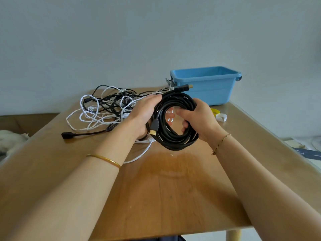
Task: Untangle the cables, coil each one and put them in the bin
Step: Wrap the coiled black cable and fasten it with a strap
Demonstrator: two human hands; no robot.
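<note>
Two grips, one black coil (175, 142): my left grip (142, 115) and right grip (201, 119) curl round it, near the blue bin (208, 92); tangled cables (104, 108) left of bin.

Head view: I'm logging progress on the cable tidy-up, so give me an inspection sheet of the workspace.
Surface: wooden table, glossy, with a darker patch near the middle.
Job's things: black coil held above the table; blue bin at the far edge, contents hidden.
Clutter: yellow and white bands beside the blue bin.
Hands: left hand and right hand both grip the black coil.
Cables: tangle of black and white cables, unsorted.
Surroundings: plain wall.
</note>
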